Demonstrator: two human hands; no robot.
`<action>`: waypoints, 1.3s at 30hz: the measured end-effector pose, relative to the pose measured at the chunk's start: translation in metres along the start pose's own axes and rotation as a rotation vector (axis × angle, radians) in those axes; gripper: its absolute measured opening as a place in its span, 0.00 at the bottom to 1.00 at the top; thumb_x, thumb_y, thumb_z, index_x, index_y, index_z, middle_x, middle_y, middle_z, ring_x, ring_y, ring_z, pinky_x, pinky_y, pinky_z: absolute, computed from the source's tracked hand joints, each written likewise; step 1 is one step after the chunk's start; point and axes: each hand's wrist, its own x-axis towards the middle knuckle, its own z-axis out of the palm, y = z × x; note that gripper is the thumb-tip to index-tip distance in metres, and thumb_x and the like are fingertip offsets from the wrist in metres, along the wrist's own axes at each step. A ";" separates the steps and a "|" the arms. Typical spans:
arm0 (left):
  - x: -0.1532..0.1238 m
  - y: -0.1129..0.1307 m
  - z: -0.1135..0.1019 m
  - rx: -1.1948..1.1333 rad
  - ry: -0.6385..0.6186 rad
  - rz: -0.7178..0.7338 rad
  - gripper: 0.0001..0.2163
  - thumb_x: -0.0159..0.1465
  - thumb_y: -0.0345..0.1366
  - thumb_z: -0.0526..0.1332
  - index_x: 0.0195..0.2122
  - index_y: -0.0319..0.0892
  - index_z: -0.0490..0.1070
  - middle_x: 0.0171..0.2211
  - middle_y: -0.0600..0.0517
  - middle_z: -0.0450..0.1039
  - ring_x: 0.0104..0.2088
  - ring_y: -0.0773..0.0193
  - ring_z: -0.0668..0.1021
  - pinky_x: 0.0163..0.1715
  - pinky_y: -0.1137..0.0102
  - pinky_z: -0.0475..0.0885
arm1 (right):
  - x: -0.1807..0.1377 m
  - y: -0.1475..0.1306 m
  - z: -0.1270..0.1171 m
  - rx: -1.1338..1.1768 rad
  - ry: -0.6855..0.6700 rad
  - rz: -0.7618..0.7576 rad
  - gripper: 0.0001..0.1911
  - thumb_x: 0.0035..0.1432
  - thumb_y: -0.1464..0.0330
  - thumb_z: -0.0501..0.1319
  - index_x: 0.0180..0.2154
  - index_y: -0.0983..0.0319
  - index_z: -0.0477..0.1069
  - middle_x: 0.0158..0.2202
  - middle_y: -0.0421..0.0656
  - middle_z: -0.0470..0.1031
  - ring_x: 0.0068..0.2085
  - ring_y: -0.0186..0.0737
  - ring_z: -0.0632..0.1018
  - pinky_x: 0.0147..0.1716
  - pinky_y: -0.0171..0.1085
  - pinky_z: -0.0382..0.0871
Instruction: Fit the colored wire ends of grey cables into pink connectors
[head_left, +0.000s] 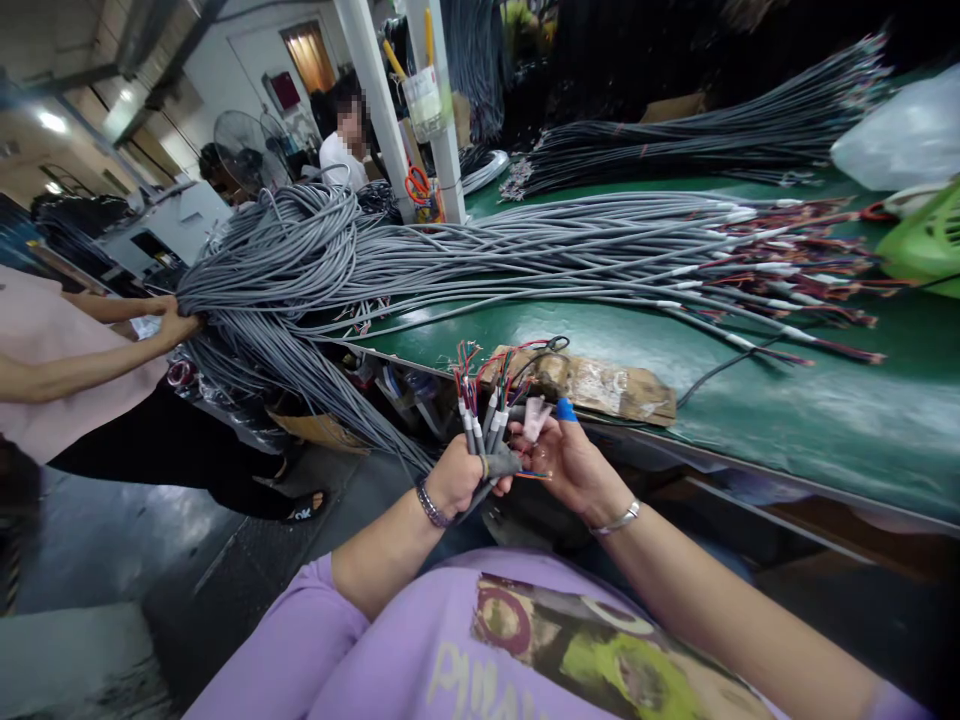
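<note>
My left hand [459, 478] is closed around a bunch of grey cables [495, 428], whose ends point up and away from me. White wraps circle the cables near their tips, and thin coloured wires [466, 368] fan out beyond them. Close by on the right, my right hand [576, 462] is partly curled, with blue tape on its thumb. A small whitish strip [535, 418] shows at its fingers; its exact kind is unclear. One cable end with orange and blue wires [536, 475] sticks out sideways between the hands.
Long grey cables [540, 245] lie across the green bench [750, 400]. A taped cardboard piece [615, 388] sits at the bench edge. Black cables [675, 140] lie behind, beside a plastic bag [900, 130] and a green basket [926, 240]. At left, a person [67, 370] grips the cable bundle.
</note>
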 end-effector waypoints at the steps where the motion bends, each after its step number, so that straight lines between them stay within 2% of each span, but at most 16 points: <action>1: -0.003 0.000 0.000 -0.005 0.001 0.010 0.16 0.45 0.43 0.71 0.21 0.36 0.68 0.13 0.54 0.67 0.14 0.71 0.67 0.17 0.74 0.61 | -0.001 -0.001 0.000 -0.002 0.003 0.006 0.23 0.51 0.46 0.62 0.32 0.59 0.74 0.30 0.41 0.77 0.27 0.35 0.74 0.29 0.36 0.71; 6: -0.013 0.000 0.006 -0.055 0.118 0.089 0.18 0.45 0.44 0.72 0.19 0.37 0.67 0.14 0.54 0.67 0.15 0.72 0.67 0.18 0.74 0.62 | -0.002 -0.002 -0.002 -0.047 0.008 -0.044 0.12 0.54 0.56 0.64 0.34 0.58 0.75 0.30 0.40 0.77 0.29 0.35 0.74 0.31 0.35 0.71; 10: -0.012 -0.001 0.012 -0.071 0.182 0.130 0.17 0.45 0.44 0.72 0.19 0.36 0.68 0.14 0.54 0.68 0.15 0.72 0.67 0.18 0.74 0.62 | -0.002 0.002 -0.004 -0.121 0.040 -0.138 0.17 0.53 0.51 0.64 0.32 0.59 0.74 0.28 0.40 0.75 0.27 0.36 0.72 0.29 0.36 0.70; 13: -0.009 -0.004 0.016 -0.068 0.197 0.158 0.16 0.46 0.43 0.71 0.20 0.37 0.69 0.14 0.54 0.68 0.16 0.72 0.68 0.19 0.74 0.63 | -0.004 0.005 -0.006 -0.331 0.113 -0.298 0.21 0.52 0.46 0.62 0.28 0.58 0.74 0.26 0.40 0.74 0.27 0.37 0.71 0.28 0.36 0.68; 15: -0.007 -0.007 0.018 -0.057 0.202 0.166 0.16 0.47 0.43 0.71 0.20 0.37 0.69 0.14 0.54 0.68 0.16 0.71 0.68 0.19 0.74 0.64 | -0.003 0.005 -0.007 -0.424 0.125 -0.343 0.23 0.51 0.45 0.62 0.26 0.58 0.75 0.24 0.41 0.74 0.27 0.38 0.71 0.28 0.36 0.67; 17: -0.006 -0.010 0.019 -0.041 0.211 0.166 0.16 0.47 0.43 0.71 0.21 0.37 0.69 0.14 0.54 0.68 0.16 0.71 0.68 0.19 0.74 0.64 | -0.001 0.005 -0.007 -0.370 0.094 -0.289 0.24 0.50 0.44 0.61 0.27 0.59 0.75 0.23 0.42 0.74 0.28 0.40 0.73 0.28 0.38 0.68; 19: -0.005 -0.011 0.020 -0.032 0.232 0.160 0.16 0.47 0.43 0.71 0.21 0.37 0.69 0.15 0.54 0.69 0.16 0.71 0.69 0.19 0.74 0.64 | 0.003 0.005 -0.007 -0.222 0.062 -0.190 0.24 0.49 0.45 0.62 0.30 0.59 0.76 0.26 0.43 0.76 0.30 0.42 0.75 0.29 0.39 0.69; 23: -0.004 -0.012 0.021 -0.035 0.288 0.149 0.16 0.46 0.44 0.71 0.21 0.37 0.69 0.15 0.55 0.69 0.17 0.71 0.69 0.19 0.74 0.65 | 0.010 0.004 -0.007 -0.022 0.080 -0.074 0.21 0.47 0.50 0.68 0.34 0.60 0.76 0.31 0.43 0.79 0.31 0.41 0.77 0.33 0.40 0.73; 28: -0.004 -0.012 0.023 0.002 0.272 0.119 0.17 0.46 0.46 0.71 0.18 0.37 0.68 0.14 0.54 0.68 0.16 0.71 0.68 0.19 0.74 0.65 | 0.011 0.005 -0.008 -0.001 0.104 -0.071 0.18 0.49 0.52 0.68 0.32 0.60 0.76 0.30 0.43 0.78 0.30 0.41 0.77 0.33 0.41 0.73; 33: -0.005 -0.012 0.024 0.002 0.278 0.120 0.17 0.46 0.45 0.71 0.18 0.37 0.68 0.14 0.54 0.68 0.16 0.71 0.68 0.19 0.74 0.65 | 0.008 0.007 -0.007 0.029 0.090 -0.069 0.19 0.50 0.49 0.66 0.33 0.59 0.75 0.29 0.41 0.77 0.30 0.39 0.76 0.32 0.39 0.72; 39: -0.011 -0.012 0.021 0.012 0.278 0.156 0.17 0.48 0.44 0.71 0.18 0.37 0.69 0.14 0.54 0.67 0.17 0.72 0.69 0.20 0.75 0.65 | -0.008 0.000 -0.014 -0.026 -0.057 0.035 0.23 0.51 0.46 0.63 0.34 0.59 0.76 0.30 0.42 0.76 0.29 0.36 0.75 0.30 0.36 0.71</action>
